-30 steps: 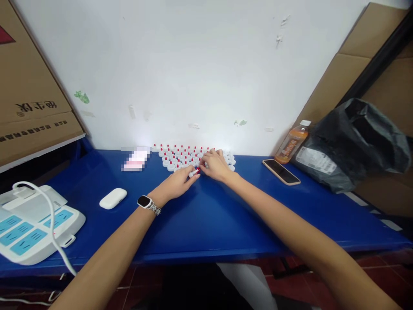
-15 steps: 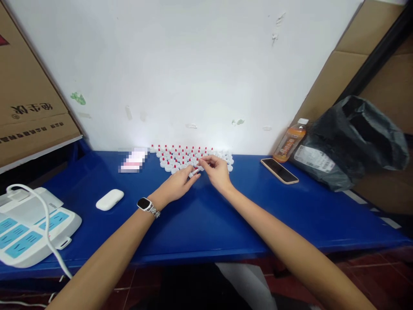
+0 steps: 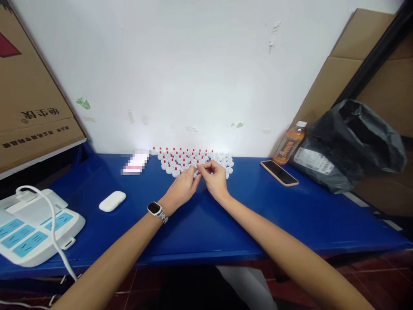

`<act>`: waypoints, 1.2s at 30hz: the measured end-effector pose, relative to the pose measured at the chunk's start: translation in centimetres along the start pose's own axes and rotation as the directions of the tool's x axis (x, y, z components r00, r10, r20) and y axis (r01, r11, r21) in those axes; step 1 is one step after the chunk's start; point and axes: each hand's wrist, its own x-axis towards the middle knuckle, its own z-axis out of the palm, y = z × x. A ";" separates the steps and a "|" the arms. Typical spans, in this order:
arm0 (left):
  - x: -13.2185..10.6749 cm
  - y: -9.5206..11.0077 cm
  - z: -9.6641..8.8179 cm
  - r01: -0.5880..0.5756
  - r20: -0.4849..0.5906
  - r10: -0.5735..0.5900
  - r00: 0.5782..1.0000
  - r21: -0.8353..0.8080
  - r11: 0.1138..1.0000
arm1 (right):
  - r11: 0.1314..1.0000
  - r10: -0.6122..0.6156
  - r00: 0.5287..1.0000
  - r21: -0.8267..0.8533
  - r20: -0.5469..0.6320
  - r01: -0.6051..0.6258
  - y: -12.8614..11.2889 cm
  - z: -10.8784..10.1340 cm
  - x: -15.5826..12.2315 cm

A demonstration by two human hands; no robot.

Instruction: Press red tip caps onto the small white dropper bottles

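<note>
The left hand (image 3: pixel 181 188) pinches a white tube-like piece (image 3: pixel 195 174); at its one-o'clock end, the right hand (image 3: pixel 217 180) presses fingertips together, around what I cannot tell. At eleven o'clock, round red-tipped caps (image 3: pixel 176 173) crowd the glossy blue table (image 3: pixel 200 232).

Reaching with left forearm (image 3: pixel 125 249) from near left and right forearm (image 3: pixel 274 234) from near right to the far middle. Pinching there with left hand (image 3: pixel 181 188) palm down and right hand (image 3: pixel 217 179) bent inward just beside it.
</note>
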 end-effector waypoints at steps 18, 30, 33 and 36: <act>0.5 0.0 -0.2 -0.094 -0.087 0.083 0.993 -0.128 0.987 | 0.958 0.049 0.992 0.274 0.115 -0.079 -0.4 0.0 1.0; 0.6 -4.0 -2.8 -0.014 -0.086 0.014 0.996 0.001 1.000 | 0.831 -0.108 0.910 -0.466 0.400 0.304 1.3 -4.4 3.0; 0.7 -4.7 -3.1 0.011 -0.086 -0.010 0.996 0.012 1.000 | 0.691 -0.072 0.874 -0.607 0.481 0.392 1.3 -4.6 3.2; 0.8 -4.6 -2.9 0.001 -0.074 -0.001 0.997 0.009 1.000 | 0.568 -0.071 0.863 -0.691 0.501 0.448 0.9 -4.4 3.6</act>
